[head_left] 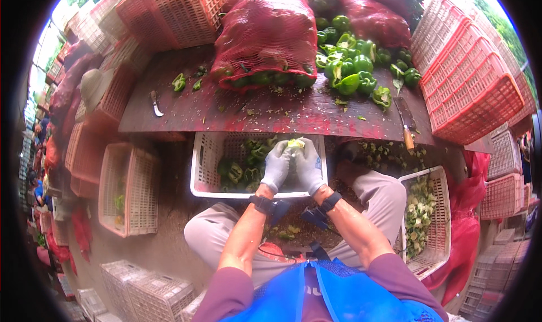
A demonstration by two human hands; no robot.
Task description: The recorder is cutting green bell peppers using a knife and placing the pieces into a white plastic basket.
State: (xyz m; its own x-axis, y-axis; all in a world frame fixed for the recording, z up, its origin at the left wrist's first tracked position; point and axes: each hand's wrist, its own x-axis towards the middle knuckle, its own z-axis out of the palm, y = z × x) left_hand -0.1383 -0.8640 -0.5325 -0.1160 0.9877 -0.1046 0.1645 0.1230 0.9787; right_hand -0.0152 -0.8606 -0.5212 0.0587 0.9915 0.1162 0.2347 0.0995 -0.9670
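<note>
Both of my hands wear pale work gloves and come together over the near-right part of a white plastic crate [199, 162]. My left hand [276, 166] and my right hand [309, 168] are closed around a pale green bell pepper piece [296, 143], which shows only at the fingertips. Cut green bell peppers [236, 172] lie in the crate under and left of the hands. On the table beyond, a heap of whole and split green bell peppers [350, 65] sits beside a red mesh sack [265, 34] of peppers.
A curved knife [156, 104] lies at the table's left, and a wooden-handled knife [407, 135] at its right edge. A crate of pepper cores [420, 214] stands by my right knee. Stacked red crates [468, 73] flank the table; another crate [129, 189] stands left.
</note>
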